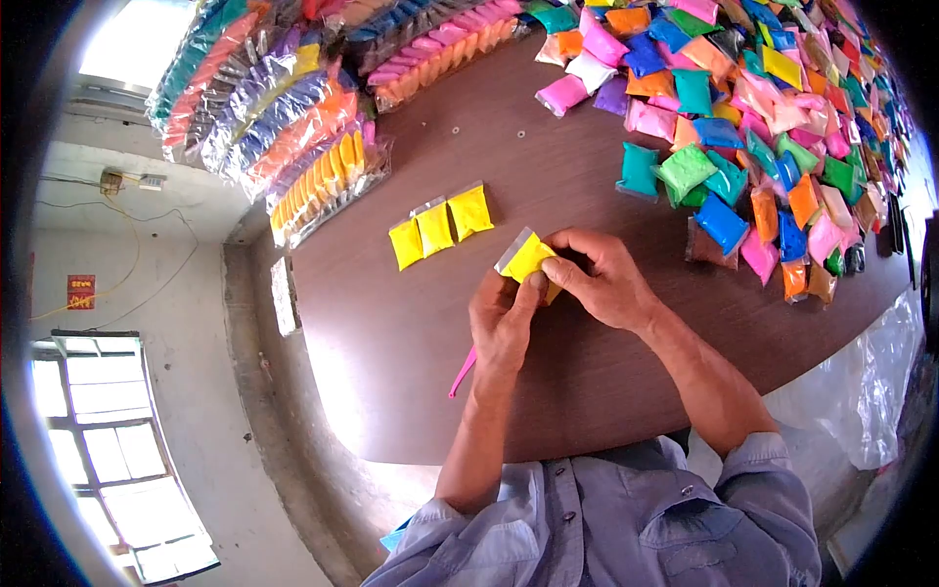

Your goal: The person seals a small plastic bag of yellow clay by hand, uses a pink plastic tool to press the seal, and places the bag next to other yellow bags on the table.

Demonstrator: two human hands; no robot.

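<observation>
Grey shirt [587,519] fronted the counter [381,328], over which the left hand [501,321] and right hand [611,279] together pinched a yellow packet [527,256] near three matching packets [435,231].

Loose packets [688,170] crowd a workshop table [391,323] at two o'clock. Bagged rows [293,137] sit at eleven, plain wall [191,352] at nine.

A brown table [391,333] with a rounded edge carries everything. Three yellow packets [434,228] lie side by side in a slanting row on its left half. At the far left stand bagged rows [333,186] of coloured packets. A mixed heap [724,186] of packets covers the far right, loosely piled. Two pale specks [456,130] dot the surface between rows and heap.
</observation>
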